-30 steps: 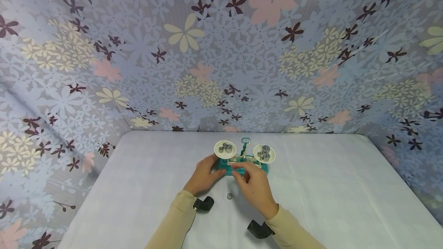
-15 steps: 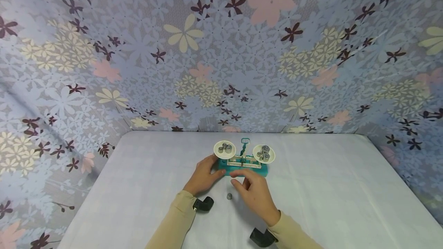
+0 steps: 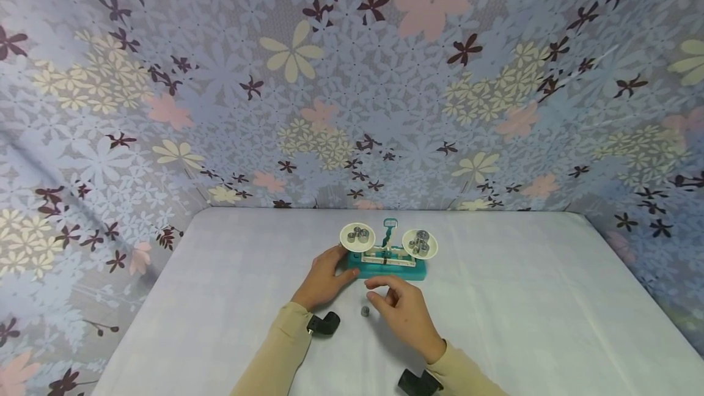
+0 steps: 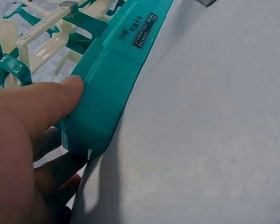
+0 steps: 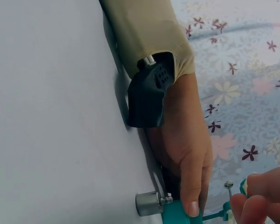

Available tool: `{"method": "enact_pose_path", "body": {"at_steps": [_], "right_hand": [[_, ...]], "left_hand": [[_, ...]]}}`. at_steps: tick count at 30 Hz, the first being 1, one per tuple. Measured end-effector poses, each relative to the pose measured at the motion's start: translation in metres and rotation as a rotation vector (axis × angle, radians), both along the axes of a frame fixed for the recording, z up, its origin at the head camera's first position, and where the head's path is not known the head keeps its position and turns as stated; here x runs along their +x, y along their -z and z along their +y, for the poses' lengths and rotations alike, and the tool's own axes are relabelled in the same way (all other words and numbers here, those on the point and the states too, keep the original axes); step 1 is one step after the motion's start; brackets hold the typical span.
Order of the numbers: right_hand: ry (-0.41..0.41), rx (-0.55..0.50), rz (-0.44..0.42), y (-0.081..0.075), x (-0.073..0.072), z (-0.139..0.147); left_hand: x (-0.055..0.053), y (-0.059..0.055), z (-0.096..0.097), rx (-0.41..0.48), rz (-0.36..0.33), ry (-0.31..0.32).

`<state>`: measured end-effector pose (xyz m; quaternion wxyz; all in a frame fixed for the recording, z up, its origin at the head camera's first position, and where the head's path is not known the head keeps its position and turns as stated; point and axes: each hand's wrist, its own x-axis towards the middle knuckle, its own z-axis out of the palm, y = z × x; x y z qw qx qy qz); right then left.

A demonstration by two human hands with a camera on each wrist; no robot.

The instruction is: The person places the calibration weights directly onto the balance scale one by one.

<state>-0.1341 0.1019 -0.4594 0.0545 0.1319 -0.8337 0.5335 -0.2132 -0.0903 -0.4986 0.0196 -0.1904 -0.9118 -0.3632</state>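
Note:
A teal student balance (image 3: 414,271) stands on the white-covered table, with a cream left pan (image 3: 348,247) and right pan (image 3: 431,251). Metal weights sit in both pans. My left hand (image 3: 321,280) grips the left end of the teal base; in the left wrist view its thumb (image 4: 67,95) lies on top and the other fingers are behind and below. Just in front of the base, my right hand (image 3: 404,310) is loosely curled, thumb and index finger apart, holding nothing visible. A small knobbed metal weight (image 5: 149,203) stands on the table, left of the right hand in the head view.
The white cloth (image 3: 522,310) covers the table to either side of the balance. A floral fabric wall (image 3: 352,109) rises behind and at both sides. Black wrist cameras (image 3: 324,324) are strapped at both beige sleeves.
My right hand has drawn back from the balance's beam toward the table's front, uncovering the white scale bar. The left hand, the balance and the loose weight have stayed in place.

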Motion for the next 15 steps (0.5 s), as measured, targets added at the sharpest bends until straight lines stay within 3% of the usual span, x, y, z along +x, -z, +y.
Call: {"method": "enact_pose_path", "body": {"at_steps": [9, 15], "right_hand": [[-0.024, -0.020, -0.115, 0.007, -0.001, 0.001], [-0.055, -0.050, -0.174, 0.016, -0.004, 0.002]], "left_hand": [[-0.001, 0.001, 0.000, 0.000, 0.030, 0.011], [-0.001, 0.001, -0.001, -0.006, -0.005, -0.006]]}}
